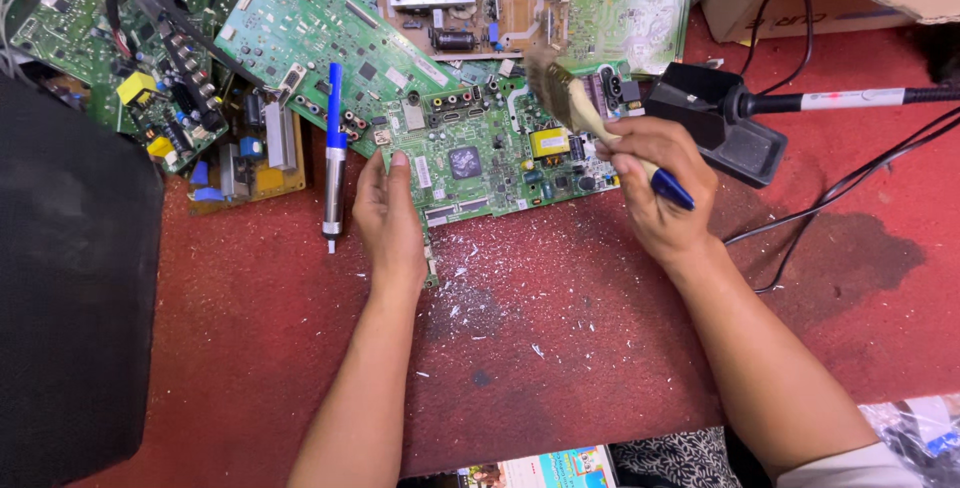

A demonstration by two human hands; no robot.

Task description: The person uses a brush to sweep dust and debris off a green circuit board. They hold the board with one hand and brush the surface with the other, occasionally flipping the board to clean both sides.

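Our left hand (pixel 388 216) pins the green circuit board (pixel 480 158) flat near the far edge of the red surface (pixel 560 348); our right hand (pixel 655 188) grips a brush (pixel 580 108), bristles over the board.

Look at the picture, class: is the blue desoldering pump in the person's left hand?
No: the pump lies on the red mat beside the left hand, which grips the green board instead.
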